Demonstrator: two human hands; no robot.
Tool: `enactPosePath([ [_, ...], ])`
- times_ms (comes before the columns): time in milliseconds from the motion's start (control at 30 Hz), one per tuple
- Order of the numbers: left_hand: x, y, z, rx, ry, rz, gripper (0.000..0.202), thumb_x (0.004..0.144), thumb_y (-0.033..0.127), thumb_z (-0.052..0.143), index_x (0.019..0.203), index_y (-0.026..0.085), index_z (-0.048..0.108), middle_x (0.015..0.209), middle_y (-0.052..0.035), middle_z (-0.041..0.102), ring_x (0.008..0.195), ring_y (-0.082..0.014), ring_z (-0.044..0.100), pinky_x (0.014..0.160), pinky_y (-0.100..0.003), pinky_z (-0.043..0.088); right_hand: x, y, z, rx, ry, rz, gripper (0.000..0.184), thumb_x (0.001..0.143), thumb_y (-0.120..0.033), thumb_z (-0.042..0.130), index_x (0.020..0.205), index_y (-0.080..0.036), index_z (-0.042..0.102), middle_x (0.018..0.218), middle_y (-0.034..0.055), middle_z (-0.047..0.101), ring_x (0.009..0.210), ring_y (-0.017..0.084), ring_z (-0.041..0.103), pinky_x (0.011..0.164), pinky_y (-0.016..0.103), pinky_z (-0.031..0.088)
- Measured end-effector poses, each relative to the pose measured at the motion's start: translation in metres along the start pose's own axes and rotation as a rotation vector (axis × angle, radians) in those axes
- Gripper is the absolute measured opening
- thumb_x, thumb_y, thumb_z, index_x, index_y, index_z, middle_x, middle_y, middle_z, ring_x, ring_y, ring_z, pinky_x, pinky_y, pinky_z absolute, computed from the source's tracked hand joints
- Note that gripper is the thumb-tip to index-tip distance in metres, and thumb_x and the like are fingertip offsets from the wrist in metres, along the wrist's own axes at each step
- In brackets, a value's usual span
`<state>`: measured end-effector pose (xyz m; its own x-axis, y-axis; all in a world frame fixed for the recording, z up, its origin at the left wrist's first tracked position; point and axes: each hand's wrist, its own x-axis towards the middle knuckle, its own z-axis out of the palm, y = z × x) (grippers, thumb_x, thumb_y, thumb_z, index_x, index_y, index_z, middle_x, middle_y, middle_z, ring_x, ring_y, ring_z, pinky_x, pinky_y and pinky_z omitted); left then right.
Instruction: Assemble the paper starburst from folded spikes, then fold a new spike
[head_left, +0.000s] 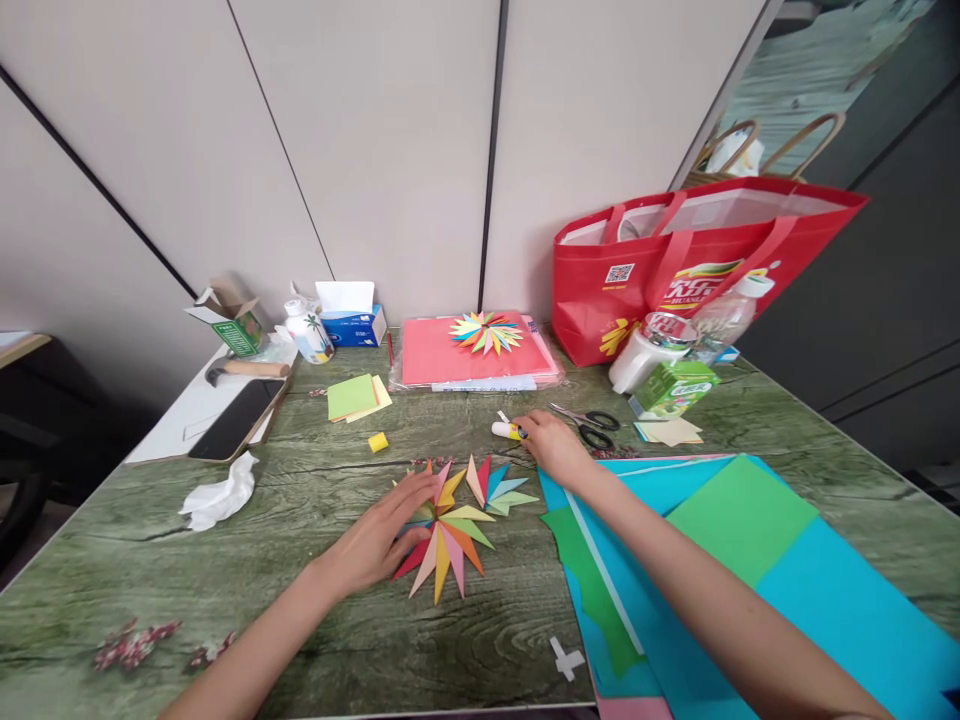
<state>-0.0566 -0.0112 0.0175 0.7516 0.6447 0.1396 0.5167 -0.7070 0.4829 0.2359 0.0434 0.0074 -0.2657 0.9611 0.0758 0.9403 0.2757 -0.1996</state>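
My left hand [380, 533] lies with fingers outstretched over the left side of a many-coloured folded-paper star [442, 560], which rests flat on the table. Part of the star is hidden beneath those fingers. Just right of it lies a smaller fan of folded paper points [496, 492] in peach, red, blue and green. My right hand [553, 447] has its fingers closed around the dark end of a white-and-yellow glue stick [508, 430], held low over the table. A yellow cap [378, 442] sits apart, to the left. Black-handled scissors [596, 425] lie just behind my right hand.
Blue and green paper sheets [840, 600] spread under my right forearm. A finished paper star [487, 334] lies on a red paper pack [427, 350]. A red bag [600, 290], white jar [637, 362], phone [236, 420], hammer [251, 369] and crumpled tissue [220, 493] stand or lie around.
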Motion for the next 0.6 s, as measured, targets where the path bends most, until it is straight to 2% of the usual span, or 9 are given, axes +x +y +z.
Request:
enactPosePath([
  [100,0.0,-0.001,0.001,-0.003,-0.004,0.023,0.052,0.087,0.021,0.039,0.137,0.025,0.021,0.14,-0.0071,0.033,0.129,-0.0217,0.026,0.106,-0.044,0.025,-0.005,-0.01,-0.007,0.172,0.072,0.035,0.03,0.081,-0.013,0.045,0.11,-0.014,0.053,0.102,0.0129,0.056,0.089,0.021,0.055,0.075,0.03,0.041],
  [167,0.0,-0.001,0.002,0.0,-0.013,0.042,0.053,0.087,0.022,0.04,0.137,0.026,0.02,0.141,-0.007,0.032,0.129,-0.0221,0.026,0.106,-0.045,0.024,-0.013,-0.021,-0.015,0.354,0.088,-0.038,0.028,0.079,-0.016,0.048,0.107,-0.016,0.054,0.097,0.0094,0.058,0.086,0.019,0.056,0.075,0.029,0.041],
  [233,0.0,-0.001,0.004,0.013,-0.015,0.055,0.053,0.087,0.023,0.04,0.136,0.027,0.021,0.141,-0.007,0.031,0.129,-0.0226,0.026,0.106,-0.046,0.024,-0.023,-0.034,-0.022,0.476,0.031,-0.145,0.026,0.077,-0.015,0.049,0.102,-0.018,0.056,0.093,0.0066,0.059,0.085,0.018,0.056,0.075,0.029,0.041],
  [333,-0.001,-0.002,0.007,0.037,-0.02,0.062,0.053,0.087,0.024,0.041,0.136,0.026,0.023,0.141,-0.0068,0.031,0.129,-0.0226,0.025,0.106,-0.046,0.023,-0.035,-0.048,-0.027,0.507,-0.057,-0.232,0.028,0.074,-0.013,0.052,0.101,-0.02,0.057,0.094,0.0053,0.06,0.088,0.018,0.055,0.076,0.029,0.041],
  [600,-0.003,-0.003,0.009,0.121,-0.031,0.043,0.048,0.087,0.024,0.04,0.134,0.028,0.029,0.141,-0.0056,0.031,0.13,-0.023,0.023,0.105,-0.044,0.026,-0.041,-0.052,-0.007,0.507,-0.082,-0.2,0.028,0.075,-0.013,0.052,0.102,-0.022,0.057,0.093,0.005,0.057,0.087,0.017,0.055,0.075,0.028,0.042],
])
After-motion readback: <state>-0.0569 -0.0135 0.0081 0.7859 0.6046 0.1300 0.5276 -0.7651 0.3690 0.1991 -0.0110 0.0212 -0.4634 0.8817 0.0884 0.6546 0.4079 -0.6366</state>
